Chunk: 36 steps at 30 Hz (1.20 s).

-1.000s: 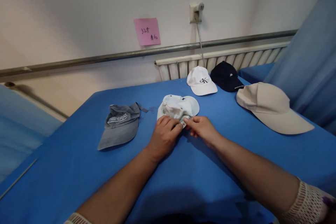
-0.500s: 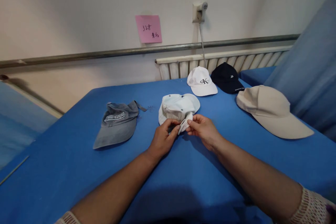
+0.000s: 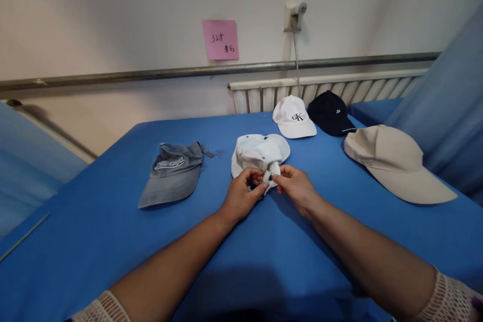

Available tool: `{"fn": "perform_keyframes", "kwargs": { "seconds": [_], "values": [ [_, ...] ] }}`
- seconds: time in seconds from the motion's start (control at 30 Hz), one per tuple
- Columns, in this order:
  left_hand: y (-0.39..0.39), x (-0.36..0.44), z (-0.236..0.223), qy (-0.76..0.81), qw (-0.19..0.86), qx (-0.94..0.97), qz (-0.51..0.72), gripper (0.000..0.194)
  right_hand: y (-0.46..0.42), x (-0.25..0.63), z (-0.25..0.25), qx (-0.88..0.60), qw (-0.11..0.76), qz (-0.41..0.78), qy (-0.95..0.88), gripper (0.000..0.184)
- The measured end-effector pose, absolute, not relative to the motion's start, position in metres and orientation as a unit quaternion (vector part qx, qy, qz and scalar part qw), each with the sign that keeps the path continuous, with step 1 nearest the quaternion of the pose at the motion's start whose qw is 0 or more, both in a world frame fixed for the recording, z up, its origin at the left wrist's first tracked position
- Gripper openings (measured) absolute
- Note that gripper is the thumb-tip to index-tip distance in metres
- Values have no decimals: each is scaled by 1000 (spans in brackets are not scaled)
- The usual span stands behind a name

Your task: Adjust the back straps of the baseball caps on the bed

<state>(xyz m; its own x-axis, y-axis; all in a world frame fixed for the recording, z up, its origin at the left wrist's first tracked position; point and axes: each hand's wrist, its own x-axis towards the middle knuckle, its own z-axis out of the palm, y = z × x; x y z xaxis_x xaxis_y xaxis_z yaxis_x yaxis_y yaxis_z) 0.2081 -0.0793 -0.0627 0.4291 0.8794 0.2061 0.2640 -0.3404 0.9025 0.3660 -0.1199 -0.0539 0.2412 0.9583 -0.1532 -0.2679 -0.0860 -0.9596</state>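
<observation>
A pale blue baseball cap point(image 3: 260, 150) lies in the middle of the blue-covered table, its back strap point(image 3: 267, 177) turned toward me. My left hand point(image 3: 243, 193) pinches the strap from the left with thumb and fingers. From the right, my right hand point(image 3: 296, 186) grips the strap end beside the cap's rear edge. A small dark gap shows between the strap and the cap, near my fingertips. Whether a buckle sits under my fingers I cannot make out.
Left of my hands lies a grey cap point(image 3: 171, 173) with white lettering. A white cap point(image 3: 294, 116) and a black cap point(image 3: 331, 113) stand at the back, a large beige cap point(image 3: 396, 161) on the right. Behind the blue table point(image 3: 94, 241) run a radiator point(image 3: 260, 98) and a metal rail point(image 3: 166, 73).
Both hands have stayed at the pale cap's strap, which has turned and opened into a small loop between my fingers. The view has shifted slightly, moving everything a little to the right.
</observation>
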Motion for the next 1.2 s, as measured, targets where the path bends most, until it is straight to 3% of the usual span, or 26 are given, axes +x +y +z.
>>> {"fn": "perform_keyframes", "kwargs": {
  "seconds": [0.23, 0.4, 0.6, 0.83, 1.0, 1.2],
  "values": [
    [-71, 210, -58, 413, 437, 677, 424, 47, -123, 370, -47, -448, 571, 581, -368, 20],
    [-67, 210, -55, 413, 469, 667, 406, 29, -120, 370, -52, -447, 544, 600, -379, 27],
    [-70, 211, -51, 453, 423, 651, 438, 27, -116, 367, -62, -577, 573, 398, -424, 26],
    [-67, 212, -55, 454, 441, 631, 448, 30, -129, 372, -53, -636, 449, 82, -623, 18],
    [-65, 211, -57, 450, 457, 626, 443, 28, -129, 373, -53, -640, 409, 38, -649, 15],
    [-79, 206, -53, 435, 427, 636, 473, 23, -125, 376, -55, -646, 445, 64, -617, 15]
  ]
}}
